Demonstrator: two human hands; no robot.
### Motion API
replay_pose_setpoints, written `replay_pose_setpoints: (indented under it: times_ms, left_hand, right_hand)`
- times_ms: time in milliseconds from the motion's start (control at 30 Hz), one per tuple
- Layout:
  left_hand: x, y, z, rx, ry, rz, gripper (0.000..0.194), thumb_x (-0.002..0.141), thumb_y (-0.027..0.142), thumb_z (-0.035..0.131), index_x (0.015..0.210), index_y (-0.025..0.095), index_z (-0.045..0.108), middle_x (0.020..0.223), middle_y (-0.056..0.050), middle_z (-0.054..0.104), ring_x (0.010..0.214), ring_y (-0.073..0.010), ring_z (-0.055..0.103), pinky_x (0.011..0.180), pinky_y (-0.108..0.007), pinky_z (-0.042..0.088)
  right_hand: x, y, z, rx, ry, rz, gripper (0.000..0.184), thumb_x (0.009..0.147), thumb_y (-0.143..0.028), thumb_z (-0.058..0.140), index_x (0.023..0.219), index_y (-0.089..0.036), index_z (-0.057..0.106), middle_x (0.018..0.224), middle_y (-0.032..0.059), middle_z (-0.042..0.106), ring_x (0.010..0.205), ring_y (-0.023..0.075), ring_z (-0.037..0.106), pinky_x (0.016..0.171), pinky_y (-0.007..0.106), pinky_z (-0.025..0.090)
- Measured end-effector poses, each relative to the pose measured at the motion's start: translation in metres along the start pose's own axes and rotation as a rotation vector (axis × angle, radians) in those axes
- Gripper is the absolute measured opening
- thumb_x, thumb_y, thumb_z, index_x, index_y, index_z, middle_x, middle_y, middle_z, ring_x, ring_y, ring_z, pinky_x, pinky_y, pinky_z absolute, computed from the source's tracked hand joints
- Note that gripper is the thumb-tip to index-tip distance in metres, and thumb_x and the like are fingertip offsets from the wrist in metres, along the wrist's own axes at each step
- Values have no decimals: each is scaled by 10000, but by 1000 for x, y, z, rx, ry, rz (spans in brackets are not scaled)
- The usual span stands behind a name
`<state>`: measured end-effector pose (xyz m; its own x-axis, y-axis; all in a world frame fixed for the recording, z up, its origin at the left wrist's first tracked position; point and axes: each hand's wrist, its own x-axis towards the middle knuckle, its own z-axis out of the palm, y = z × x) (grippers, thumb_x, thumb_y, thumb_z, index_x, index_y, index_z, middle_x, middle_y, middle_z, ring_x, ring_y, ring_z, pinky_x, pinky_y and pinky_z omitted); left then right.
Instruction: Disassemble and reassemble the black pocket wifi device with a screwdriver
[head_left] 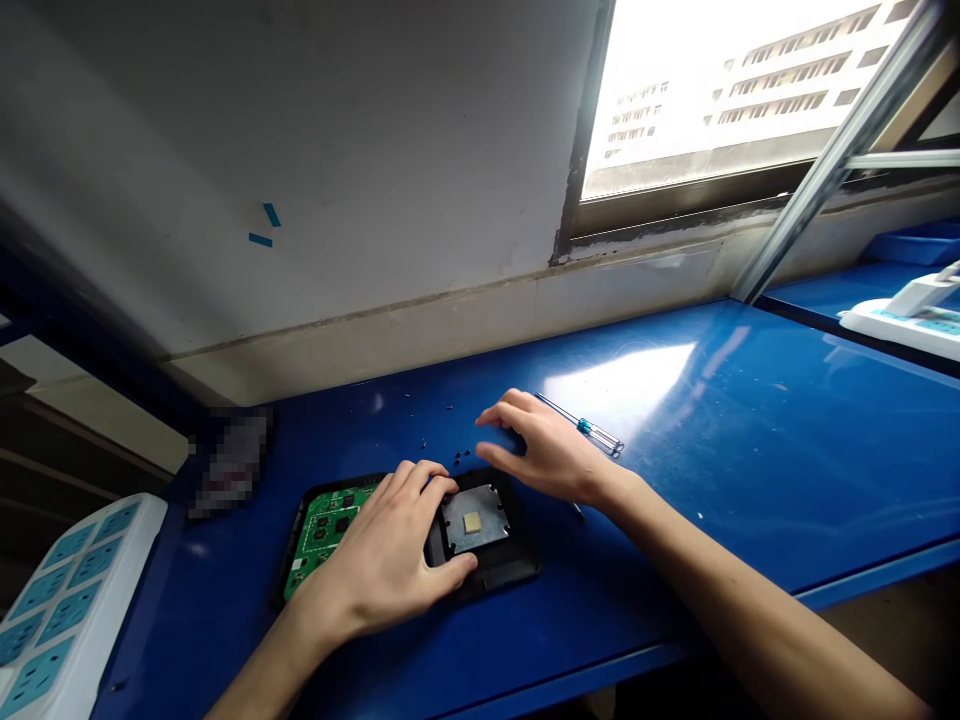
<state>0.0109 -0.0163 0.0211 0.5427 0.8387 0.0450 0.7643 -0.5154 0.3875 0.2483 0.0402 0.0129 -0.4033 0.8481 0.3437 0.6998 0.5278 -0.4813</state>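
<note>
My left hand (397,550) lies across an opened black plastic casing (517,570), fingers on its upper side and thumb at its lower side, gripping it. In the casing's right part sits a metal plate (480,510) with a small beige pad (472,522). A green circuit board (322,525) shows at the left, partly hidden by my left hand. My right hand (544,445) hovers above the table past the casing's upper right corner, thumb and fingers apart, nothing visible in them. Several small dark screws (459,457) lie just left of its fingertips. A screwdriver (592,430) with a clear teal handle lies behind that hand.
The blue table (750,450) runs along a wall with a window. A white power strip (75,570) stands at the left, near a blurred-out item (232,460). Another power strip (907,320) and a blue tray (915,240) are beyond a metal post (817,190) at right.
</note>
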Motion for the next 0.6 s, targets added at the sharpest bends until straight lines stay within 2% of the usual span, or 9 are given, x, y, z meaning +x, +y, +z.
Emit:
replay_pose_setpoints:
  times_ms: [100, 167, 233, 433, 600]
  left_hand:
    - [0, 4, 0, -6, 16, -11, 408, 818, 322, 748, 1194, 220, 627, 1281, -97, 604, 1174, -322, 575, 1031, -512, 518]
    - [1, 5, 1, -21, 24, -11, 365, 813, 300, 733, 1153, 227, 622, 1240, -84, 615, 1139, -310, 579, 1012, -501, 522]
    - [1, 5, 2, -40, 28, -14, 331, 799, 295, 731, 1103, 233, 615, 1210, -74, 618, 1111, -304, 576, 988, -492, 528]
    - [2, 1, 7, -95, 58, -4, 303, 777, 269, 727, 1049, 236, 598, 1172, -64, 608, 1084, -293, 555, 960, -478, 528]
    - [3, -3, 9, -118, 120, 40, 356, 766, 268, 770, 1085, 235, 614, 1206, -75, 622, 1131, -307, 552, 1001, -497, 516]
  right_hand:
    - [-7, -12, -4, 50, -238, -130, 381, 856, -441, 772, 1169, -241, 690, 1129, 73, 657, 1099, 263, 628, 940, 387, 534]
    - [-11, -18, -6, 10, -343, -135, 516, 751, -507, 850, 1161, -237, 691, 1138, 77, 638, 1057, 276, 633, 920, 408, 539]
    - [-14, -23, -7, -45, -393, -104, 587, 678, -506, 894, 1151, -230, 680, 1143, 77, 626, 1039, 288, 628, 910, 424, 540]
    - [-15, -29, -6, -42, -366, -100, 426, 650, -301, 859, 1011, -205, 656, 1091, 62, 626, 991, 251, 612, 901, 381, 537]
    - [-14, -27, -2, 64, -269, -159, 439, 609, -229, 833, 1001, -209, 637, 1078, 58, 631, 968, 236, 610, 900, 375, 544]
